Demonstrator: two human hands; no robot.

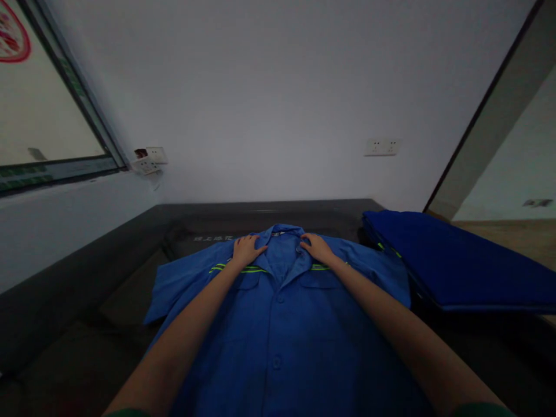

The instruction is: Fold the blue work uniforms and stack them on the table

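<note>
- Blue work shirt (286, 330) is lying front side up on what looks like a dark sofa (108, 249), collar (286, 227) pointing at the backrest, short sleeves out to both sides.
- It's got yellow-green stripes (319, 267) across the chest, flapped pockets (321, 281) and a line of buttons (277, 362) down the front. Neck's lying open in a V, and the bottom of the shirt runs out of view.
- Left hand (247, 251) is palm down by the collar on its own side, thumb poking out well away from the fingers, so that grip is loose.
- Right hand (318, 249) is pretty much the mirror of that at the other side of the neck, thumb and fingers apart too, tips at the collar edge.
- Tiny bits of green sleeve (128, 412) peek in at the bottom, arms otherwise bare.
- Over on the person's right there's a flat, darker blue bundle (464, 260), just beside the shirt's sleeve. Can't tell if they touch.
- Pale lettering (212, 238) on the sofa, too blurry for me to read.
- Behind: plain wall (269, 104) with a double socket (382, 147), more sockets (156, 154) in the left corner, and a window (47, 104) with a round red sticker (12, 35).
</note>
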